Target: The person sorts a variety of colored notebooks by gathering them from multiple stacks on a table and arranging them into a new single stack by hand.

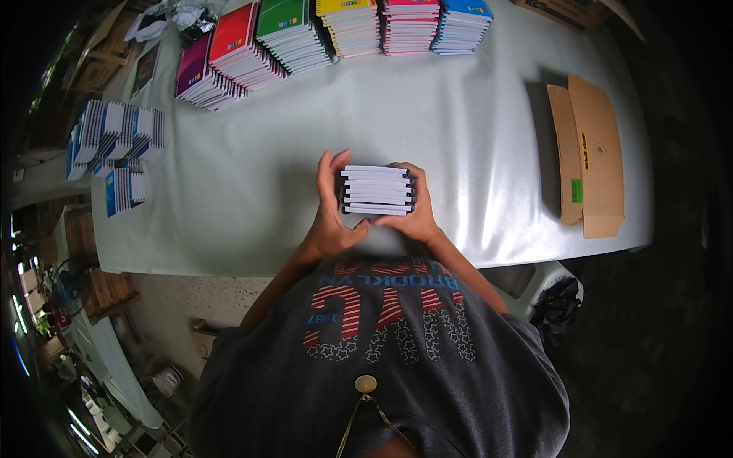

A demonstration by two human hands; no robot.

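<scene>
A small stack of spiral notebooks (377, 189) stands near the table's front edge, its white page edges turned up toward me. Dark binding shows along both of its sides. My right hand (417, 204) wraps round the right side, fingertips over the far corner and thumb along the near edge. On the opposite side, my left hand (333, 217) cups the stack, with its fingers stretched along the left side and its thumb reaching in at the near corner. Both hands hold the stack between them.
Along the far edge stand piles of notebooks with purple (195, 65), red (234, 34), green (282, 19), yellow, pink and blue covers. More blue notebooks (114, 137) are stacked at the left. A flattened cardboard box (599, 156) lies on the right of the pale-covered table (473, 153).
</scene>
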